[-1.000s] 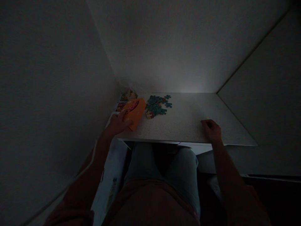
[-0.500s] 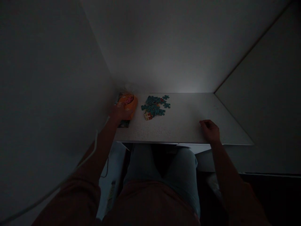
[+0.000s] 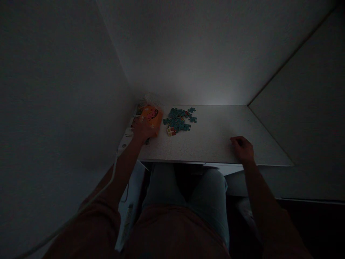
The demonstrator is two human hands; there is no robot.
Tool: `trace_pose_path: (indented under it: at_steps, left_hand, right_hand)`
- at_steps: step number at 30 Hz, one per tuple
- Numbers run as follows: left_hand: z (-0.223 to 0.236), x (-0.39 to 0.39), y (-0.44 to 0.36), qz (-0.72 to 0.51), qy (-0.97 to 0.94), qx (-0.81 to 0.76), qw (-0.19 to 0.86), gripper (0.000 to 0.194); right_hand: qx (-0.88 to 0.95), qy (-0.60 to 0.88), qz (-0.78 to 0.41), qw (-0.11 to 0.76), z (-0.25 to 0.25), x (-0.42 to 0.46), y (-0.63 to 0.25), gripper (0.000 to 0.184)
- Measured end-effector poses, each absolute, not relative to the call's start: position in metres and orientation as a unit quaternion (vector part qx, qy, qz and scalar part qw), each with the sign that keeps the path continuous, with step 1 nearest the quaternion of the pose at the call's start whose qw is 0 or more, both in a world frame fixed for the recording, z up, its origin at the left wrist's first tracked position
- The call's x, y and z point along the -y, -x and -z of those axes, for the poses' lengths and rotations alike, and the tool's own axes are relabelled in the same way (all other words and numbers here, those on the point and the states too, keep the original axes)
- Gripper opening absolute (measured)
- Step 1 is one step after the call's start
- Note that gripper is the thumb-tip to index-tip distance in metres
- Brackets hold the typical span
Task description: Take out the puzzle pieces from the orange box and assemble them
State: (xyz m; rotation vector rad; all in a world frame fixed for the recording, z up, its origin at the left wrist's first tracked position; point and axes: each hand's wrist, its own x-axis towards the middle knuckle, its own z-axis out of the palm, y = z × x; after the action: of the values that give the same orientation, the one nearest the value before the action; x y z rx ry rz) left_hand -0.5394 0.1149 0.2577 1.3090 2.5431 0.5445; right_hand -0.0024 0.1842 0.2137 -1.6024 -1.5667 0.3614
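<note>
My left hand [image 3: 144, 130] reaches over an orange box [image 3: 157, 121] at the left end of the white desk. Its fingers lie across the box's near part and grip the sides. Pink and dark printing shows on the box top. Right of the box lies a loose pile of teal jigsaw puzzle pieces [image 3: 177, 120], with a red and cream piece [image 3: 170, 131] at its near edge. My right hand [image 3: 243, 148] rests near the desk's front edge, well right of the pile, fingers curled with thumb and forefinger together. Whatever they may hold is hidden in the dimness.
White walls close in behind and left of the desk [image 3: 210, 140], and a panel [image 3: 302, 108] stands at the right. A power strip [image 3: 124, 142] with a pale cable lies by my left forearm. Crumpled clear plastic [image 3: 152, 99] sits behind the box. The light is very dim.
My left hand and the orange box have shifted a little to the right, uncovering more of the dark printed sheet and the power strip. The right hand stays in place.
</note>
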Motion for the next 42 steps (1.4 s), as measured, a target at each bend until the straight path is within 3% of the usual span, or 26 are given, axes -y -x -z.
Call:
trace_pose_path:
  at_steps: [6,11,15,18,22,27,37,39,42]
  left_hand:
    - [-0.251,-0.113,0.545,-0.167,-0.455,-0.862,0.149,0.128]
    - [-0.247,-0.106,0.538,-0.198,-0.500,-0.843,-0.025,0.110]
    - [-0.235,-0.103,0.494,-0.268,-0.591,-0.757,-0.067,0.097]
    - [-0.221,-0.112,0.454,-0.282,-0.685,-0.672,-0.023,0.082]
    - [-0.202,-0.135,0.419,-0.260,-0.649,-0.713,0.049,0.093]
    - [-0.179,-0.158,0.419,-0.289,-0.684,-0.669,0.044,0.062]
    - [-0.139,-0.165,0.454,-0.547,-0.644,-0.527,0.095,0.058]
    - [-0.138,-0.158,0.451,-0.591,-0.606,-0.512,0.146,0.064]
    - [-0.145,-0.148,0.446,-0.584,-0.579,-0.519,0.233,0.058]
  right_hand:
    - [0.624,0.643,-0.144,0.420,-0.216,-0.183,0.004,0.054]
    - [0.623,0.641,-0.147,0.423,-0.216,-0.185,0.006,0.050]
    - [0.627,0.638,-0.147,0.422,-0.216,-0.185,0.007,0.055]
    - [0.629,0.639,-0.146,0.417,-0.216,-0.185,0.007,0.059]
    - [0.630,0.642,-0.146,0.411,-0.217,-0.186,0.007,0.061]
    - [0.637,0.642,-0.145,0.401,-0.217,-0.187,0.009,0.059]
    - [0.654,0.644,-0.132,0.373,-0.219,-0.187,0.017,0.051]
    - [0.657,0.648,-0.131,0.362,-0.219,-0.187,0.018,0.050]
    - [0.663,0.653,-0.127,0.344,-0.219,-0.187,0.019,0.047]
